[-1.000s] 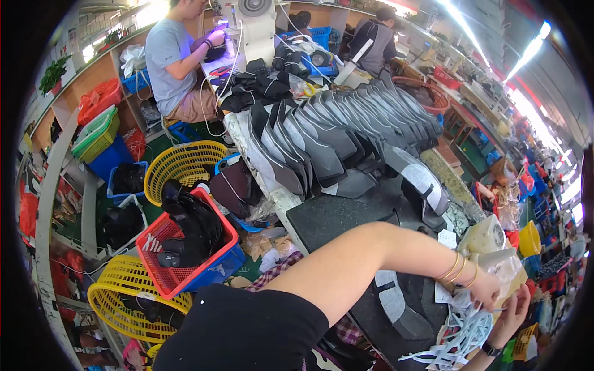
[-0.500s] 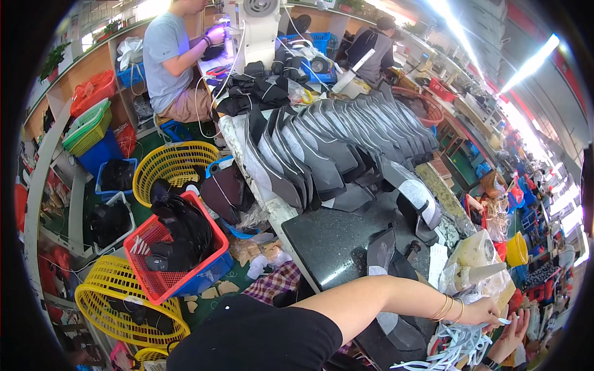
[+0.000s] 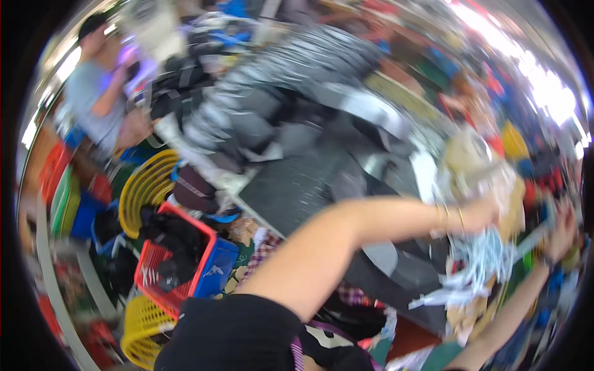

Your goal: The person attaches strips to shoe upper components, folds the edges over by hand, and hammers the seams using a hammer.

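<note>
The picture is smeared by motion. My left arm, with two gold bracelets, reaches across to the right, and my left hand [image 3: 479, 214] is over the top of a tangled bundle of pale blue-white strips [image 3: 475, 260]. Blur hides its fingers. Further right is my right hand [image 3: 562, 232], raised, with a dark band at the wrist. A pale strip [image 3: 530, 244] runs from beside the bundle up to its fingers, which seem closed on it. Dark grey cut pieces with pale patches [image 3: 396, 260] lie under my left forearm.
A long row of overlapping grey pieces [image 3: 291, 68] covers the table's far side, beyond a dark slab [image 3: 291, 185]. A plastic-wrapped container [image 3: 467, 154] stands near my left hand. Red [image 3: 204, 241] and yellow baskets [image 3: 148, 185] stand at left. Another person [image 3: 99, 86] sits at far left.
The view has swung, shifting the table leftward and upward. My right hand has come up and out to the right, away from my left hand, with a pale strip now stretching to it.
</note>
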`<action>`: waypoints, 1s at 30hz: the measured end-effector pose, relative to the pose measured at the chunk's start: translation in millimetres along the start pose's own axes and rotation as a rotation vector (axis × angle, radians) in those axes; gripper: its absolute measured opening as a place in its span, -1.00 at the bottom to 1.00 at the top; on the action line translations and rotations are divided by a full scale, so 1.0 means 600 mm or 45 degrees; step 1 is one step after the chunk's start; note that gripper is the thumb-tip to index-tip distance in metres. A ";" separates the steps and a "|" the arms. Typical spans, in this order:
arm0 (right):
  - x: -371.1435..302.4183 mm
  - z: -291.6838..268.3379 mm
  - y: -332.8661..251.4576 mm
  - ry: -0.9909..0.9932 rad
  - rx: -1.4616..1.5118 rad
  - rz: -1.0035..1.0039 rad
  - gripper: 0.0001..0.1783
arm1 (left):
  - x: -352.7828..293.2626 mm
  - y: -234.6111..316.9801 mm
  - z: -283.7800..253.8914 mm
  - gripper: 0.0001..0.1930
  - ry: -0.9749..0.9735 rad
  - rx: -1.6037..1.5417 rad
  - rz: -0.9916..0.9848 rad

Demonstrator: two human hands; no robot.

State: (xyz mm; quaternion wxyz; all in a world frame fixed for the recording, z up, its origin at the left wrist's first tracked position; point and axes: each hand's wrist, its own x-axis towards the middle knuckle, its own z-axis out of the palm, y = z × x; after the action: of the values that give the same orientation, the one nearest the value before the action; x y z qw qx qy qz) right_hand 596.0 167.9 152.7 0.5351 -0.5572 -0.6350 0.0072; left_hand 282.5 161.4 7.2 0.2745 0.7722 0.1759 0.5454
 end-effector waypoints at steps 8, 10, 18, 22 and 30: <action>-0.160 0.173 -0.106 -0.249 -0.426 -0.458 -0.51 | 0.071 0.067 -0.198 -0.81 -0.236 0.478 0.188; -0.216 0.217 -0.213 -0.698 0.252 -0.314 -0.45 | 0.047 0.077 -0.213 -0.81 -0.291 0.657 0.238; -0.237 0.143 -0.127 -0.822 -1.320 -0.275 -0.79 | 0.054 0.103 -0.320 -0.81 -0.064 0.702 0.082; -0.229 0.219 -0.285 -0.691 0.241 -0.228 -0.55 | 0.029 0.104 -0.281 -0.85 -0.215 0.830 0.630; -0.248 0.201 -0.443 -1.521 0.396 0.500 -0.76 | -0.214 0.215 -0.383 -0.66 -0.717 1.302 0.365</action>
State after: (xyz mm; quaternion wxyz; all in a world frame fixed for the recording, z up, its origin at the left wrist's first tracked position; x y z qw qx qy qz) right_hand 298.1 31.6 162.4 0.1530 -0.4790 -0.7010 0.5057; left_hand 19.3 39.7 49.2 -0.1720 0.9371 0.2306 0.1978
